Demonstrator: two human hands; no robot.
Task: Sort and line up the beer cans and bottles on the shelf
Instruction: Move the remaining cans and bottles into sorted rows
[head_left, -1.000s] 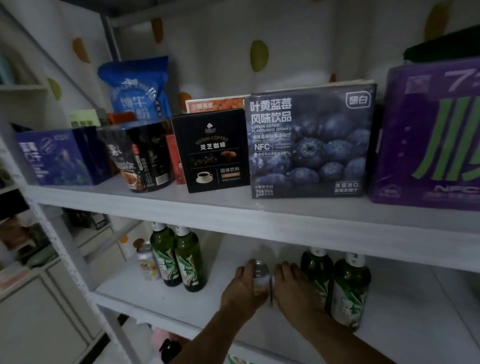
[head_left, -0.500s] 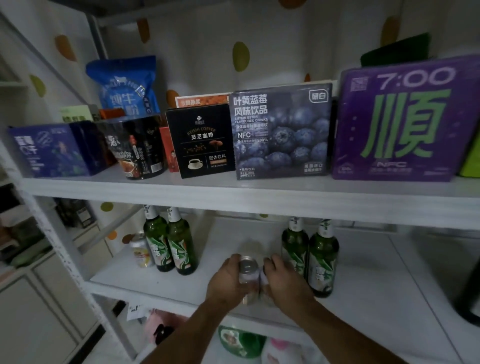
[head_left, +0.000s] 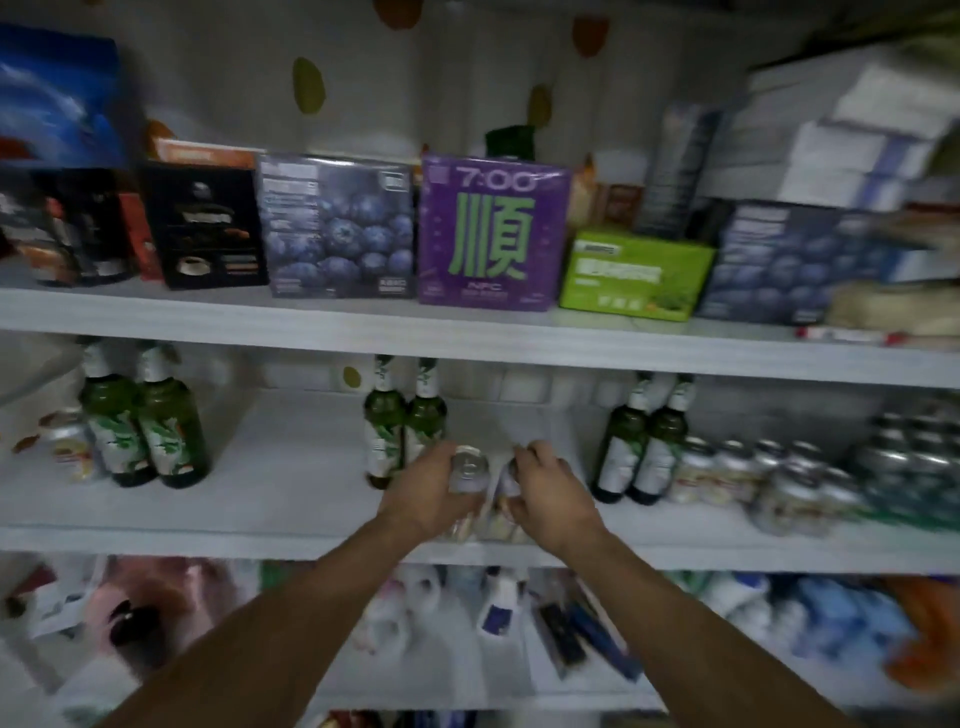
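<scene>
Mid-sort, gripping one can (head_left: 469, 469) in the left hand (head_left: 426, 496) and a second can (head_left: 505, 486) in the right hand (head_left: 551, 493) at the shelf (head_left: 291, 501) front by two green bottles (head_left: 405, 431), next probably over to the can cluster (head_left: 753, 473).

Bare from mid-forearm to fingertips on both sides, with nothing worn in view. Left forearm (head_left: 291, 623) and right forearm (head_left: 691, 623) long and lean, narrowing to the wrists above the left hand (head_left: 431, 493) and right hand (head_left: 550, 493). Dimly lit and slightly blurred, so nails and knuckles too soft to tell.
</scene>
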